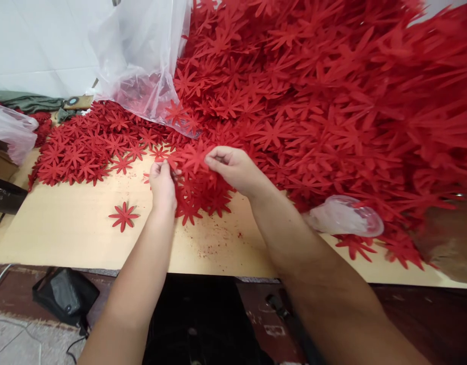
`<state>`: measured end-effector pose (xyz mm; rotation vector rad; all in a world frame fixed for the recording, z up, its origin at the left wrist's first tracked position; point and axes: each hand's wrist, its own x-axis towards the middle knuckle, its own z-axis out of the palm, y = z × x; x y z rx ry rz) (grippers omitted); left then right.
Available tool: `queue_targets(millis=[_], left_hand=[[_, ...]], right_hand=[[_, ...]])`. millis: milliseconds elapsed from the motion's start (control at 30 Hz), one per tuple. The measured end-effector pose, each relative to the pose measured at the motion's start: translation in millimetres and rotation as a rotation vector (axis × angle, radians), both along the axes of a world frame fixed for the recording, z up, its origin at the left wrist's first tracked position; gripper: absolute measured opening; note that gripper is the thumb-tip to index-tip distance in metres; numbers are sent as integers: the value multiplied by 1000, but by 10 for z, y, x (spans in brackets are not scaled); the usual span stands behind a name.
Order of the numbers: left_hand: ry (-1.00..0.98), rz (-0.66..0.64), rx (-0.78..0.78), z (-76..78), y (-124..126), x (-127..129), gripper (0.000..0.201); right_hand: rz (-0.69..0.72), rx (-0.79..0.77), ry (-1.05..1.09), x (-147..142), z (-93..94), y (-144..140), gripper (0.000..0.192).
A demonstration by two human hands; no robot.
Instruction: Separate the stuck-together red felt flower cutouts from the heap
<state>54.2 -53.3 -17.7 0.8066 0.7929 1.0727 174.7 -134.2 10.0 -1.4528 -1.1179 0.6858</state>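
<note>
My right hand (pixel 230 168) pinches a petal of a red flower-shaped cutout (pixel 195 157) between thumb and fingertips, holding it above the board. Close by on the left, my left hand (pixel 163 185) has its fingertips together at the edge of a red cutout; some of its fingers are hidden behind the hand. Beneath and between my hands lies a small heap of red flower cutouts (pixel 206 195). One single red flower cutout (pixel 123 216) lies flat on the board, left of my left wrist.
A huge pile of red flower cutouts (pixel 294 91) fills the back and right. A lower pile (pixel 81 147) lies at left. A clear plastic bag (pixel 142 61) hangs over them. A plastic cup (pixel 347 217) lies at right on the light board (pixel 77 228). A black pouch (pixel 66 294) sits below.
</note>
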Motion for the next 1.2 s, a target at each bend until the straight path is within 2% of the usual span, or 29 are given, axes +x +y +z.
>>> queue_targets(millis=[67,167,367,467,533,633,800,900,1000,1100,1200], left_hand=[[64,-46,96,-23,-31,28,19],[140,-64,233,-44,-79,66,8],[259,-110,430,-47,-119,70,21],[237,-146,371,-42,-112,64,28],[190,-201,274,-36,-107,63,21],[138,-218,199,-30,-117,67,6],[134,-166,212,-32,-110,64,10],[153,-52,181,-29,-31,31,14],[181,43,209,-19,28,11,12],[227,-50,265,-15,-8,45,9],[225,-155,262,-19,-81,87,11]], right_hand=[[-111,21,33,41,-8,19,24],[-166,42,32,55,-29,50,22],[-50,82,-109,-27,-55,77,24],[80,59,-164,-44,-24,42,26],[137,36,-206,-40,2,9,25],[134,10,-253,-27,22,-31,24],[123,-24,-284,17,3,-86,27],[63,14,-279,111,-18,-161,29],[-85,51,-173,234,-44,-243,27],[-191,41,25,301,-70,-265,22],[-216,92,168,290,-87,-212,26]])
